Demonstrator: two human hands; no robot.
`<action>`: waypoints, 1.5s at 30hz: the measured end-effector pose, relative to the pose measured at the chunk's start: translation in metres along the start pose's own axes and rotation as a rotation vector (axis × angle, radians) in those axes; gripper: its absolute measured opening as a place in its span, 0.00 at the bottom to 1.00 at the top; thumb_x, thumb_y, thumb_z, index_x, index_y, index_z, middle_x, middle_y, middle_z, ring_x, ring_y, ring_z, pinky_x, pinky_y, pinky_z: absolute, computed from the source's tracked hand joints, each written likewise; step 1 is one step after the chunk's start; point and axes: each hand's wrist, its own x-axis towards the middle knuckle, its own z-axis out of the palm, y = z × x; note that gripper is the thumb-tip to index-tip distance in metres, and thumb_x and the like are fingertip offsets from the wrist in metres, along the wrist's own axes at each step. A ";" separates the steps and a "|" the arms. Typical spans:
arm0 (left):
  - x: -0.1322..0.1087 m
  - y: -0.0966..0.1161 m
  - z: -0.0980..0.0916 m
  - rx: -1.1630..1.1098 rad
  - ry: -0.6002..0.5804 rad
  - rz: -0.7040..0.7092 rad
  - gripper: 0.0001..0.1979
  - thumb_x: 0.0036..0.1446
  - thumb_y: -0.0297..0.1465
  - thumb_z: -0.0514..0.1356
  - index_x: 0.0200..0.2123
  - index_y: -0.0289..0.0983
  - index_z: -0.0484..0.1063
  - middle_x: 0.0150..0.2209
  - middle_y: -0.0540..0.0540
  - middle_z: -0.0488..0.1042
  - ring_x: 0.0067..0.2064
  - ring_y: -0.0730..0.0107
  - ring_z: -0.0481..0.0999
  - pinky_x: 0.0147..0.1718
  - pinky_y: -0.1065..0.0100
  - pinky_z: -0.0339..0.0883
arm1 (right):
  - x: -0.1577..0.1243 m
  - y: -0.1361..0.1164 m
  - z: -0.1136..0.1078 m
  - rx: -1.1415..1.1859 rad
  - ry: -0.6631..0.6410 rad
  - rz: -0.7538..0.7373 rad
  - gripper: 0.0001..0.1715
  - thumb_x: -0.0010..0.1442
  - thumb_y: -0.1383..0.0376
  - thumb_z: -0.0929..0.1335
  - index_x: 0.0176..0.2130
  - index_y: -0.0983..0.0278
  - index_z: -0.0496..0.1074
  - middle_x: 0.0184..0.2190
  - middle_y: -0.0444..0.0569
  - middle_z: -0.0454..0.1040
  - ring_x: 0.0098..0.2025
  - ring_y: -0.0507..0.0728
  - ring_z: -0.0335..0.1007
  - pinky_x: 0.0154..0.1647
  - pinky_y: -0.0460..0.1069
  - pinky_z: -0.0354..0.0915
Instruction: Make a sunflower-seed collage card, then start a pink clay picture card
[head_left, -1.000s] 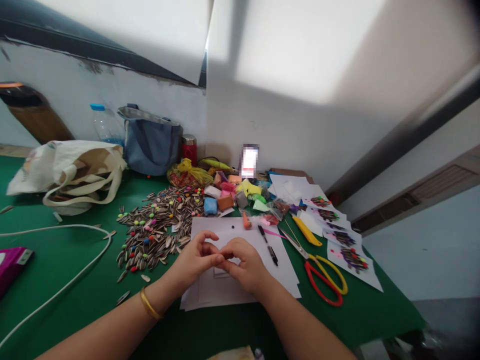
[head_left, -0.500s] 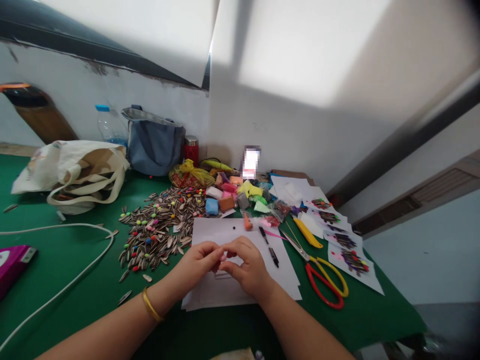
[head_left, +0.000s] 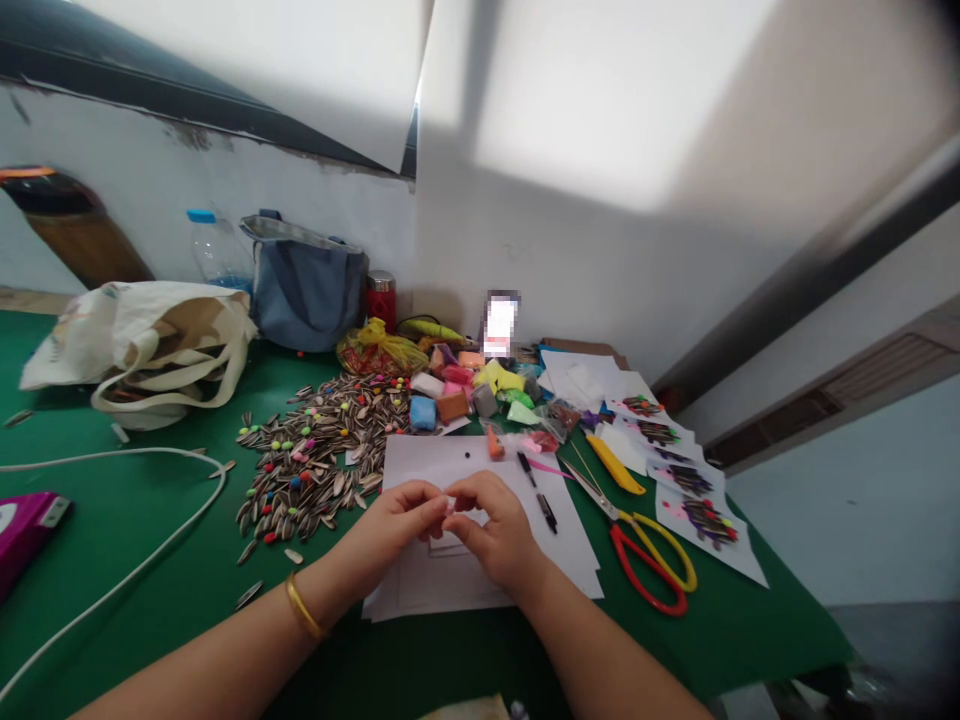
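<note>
Over the white paper (head_left: 420, 460), my left hand (head_left: 409, 515) and my right hand (head_left: 495, 525) meet fingertip to fingertip. Pinched between them is a small pink lump of modelling clay (head_left: 450, 506), mostly covered by the fingers. Under the hands a smaller white piece of paper (head_left: 450, 547) is partly hidden. A tiny black ball (head_left: 468, 455) lies on the paper beyond my fingers. To the right of my right hand rests a black pen (head_left: 538, 492).
Sunflower seeds (head_left: 322, 455) with coloured ones among them lie left. Coloured clay packets (head_left: 453, 406) are at the back. Scissors (head_left: 652, 560), a yellow cutter (head_left: 615, 466) and decorated sheets (head_left: 709, 525) lie right. A white cable (head_left: 169, 545) crosses the green table (head_left: 150, 620).
My fingers have shifted slightly around the pink clay, and the right hand's fingertips have turned a little. The rest of the table looks the same.
</note>
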 end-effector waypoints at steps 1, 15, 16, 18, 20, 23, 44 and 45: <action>0.000 0.000 0.000 -0.003 0.013 0.008 0.16 0.54 0.43 0.65 0.30 0.35 0.73 0.25 0.52 0.68 0.29 0.74 0.65 0.30 0.72 0.59 | 0.000 0.000 0.000 0.009 -0.017 0.001 0.15 0.63 0.55 0.69 0.45 0.61 0.75 0.34 0.48 0.74 0.38 0.56 0.69 0.41 0.52 0.65; 0.002 -0.002 -0.001 -0.018 0.019 -0.003 0.16 0.52 0.44 0.66 0.31 0.35 0.74 0.26 0.50 0.71 0.29 0.72 0.66 0.30 0.71 0.60 | -0.001 0.001 0.005 0.070 0.072 0.034 0.09 0.62 0.60 0.71 0.31 0.61 0.72 0.29 0.45 0.70 0.34 0.54 0.67 0.38 0.51 0.64; 0.002 -0.001 -0.001 0.012 0.017 -0.004 0.17 0.52 0.44 0.65 0.32 0.35 0.75 0.26 0.50 0.71 0.29 0.72 0.66 0.30 0.71 0.60 | -0.002 0.002 0.005 0.056 0.074 0.035 0.10 0.62 0.59 0.71 0.30 0.61 0.72 0.28 0.44 0.69 0.34 0.54 0.67 0.37 0.51 0.64; 0.001 0.001 0.000 0.068 0.005 -0.007 0.18 0.54 0.46 0.63 0.30 0.35 0.75 0.25 0.49 0.71 0.29 0.71 0.66 0.30 0.71 0.60 | -0.002 0.003 0.005 0.027 0.082 0.039 0.12 0.61 0.57 0.71 0.30 0.61 0.71 0.28 0.44 0.69 0.33 0.55 0.66 0.37 0.51 0.63; 0.001 0.002 0.000 0.081 0.017 -0.018 0.20 0.55 0.47 0.62 0.28 0.34 0.75 0.23 0.50 0.69 0.28 0.72 0.65 0.29 0.71 0.59 | -0.001 0.002 0.003 0.012 0.070 0.042 0.13 0.59 0.54 0.72 0.34 0.61 0.73 0.29 0.45 0.70 0.34 0.55 0.66 0.37 0.51 0.63; 0.000 0.004 0.001 0.061 0.069 -0.026 0.20 0.54 0.48 0.61 0.29 0.35 0.74 0.23 0.51 0.69 0.27 0.72 0.64 0.28 0.70 0.58 | 0.001 0.000 0.001 0.005 0.004 0.037 0.15 0.59 0.54 0.72 0.42 0.61 0.75 0.33 0.47 0.72 0.37 0.56 0.68 0.40 0.51 0.65; 0.000 0.009 0.002 0.031 0.117 0.077 0.14 0.50 0.40 0.68 0.32 0.35 0.75 0.27 0.49 0.74 0.30 0.71 0.71 0.31 0.69 0.66 | 0.000 0.002 0.002 -0.034 0.027 0.092 0.06 0.63 0.61 0.69 0.37 0.61 0.73 0.31 0.46 0.73 0.35 0.54 0.67 0.38 0.50 0.63; 0.000 0.009 0.002 0.049 0.123 0.103 0.14 0.50 0.40 0.68 0.31 0.35 0.74 0.26 0.50 0.74 0.29 0.71 0.71 0.31 0.69 0.66 | 0.000 0.002 0.002 -0.041 0.014 0.098 0.07 0.63 0.61 0.69 0.36 0.62 0.73 0.31 0.46 0.73 0.35 0.54 0.67 0.38 0.50 0.63</action>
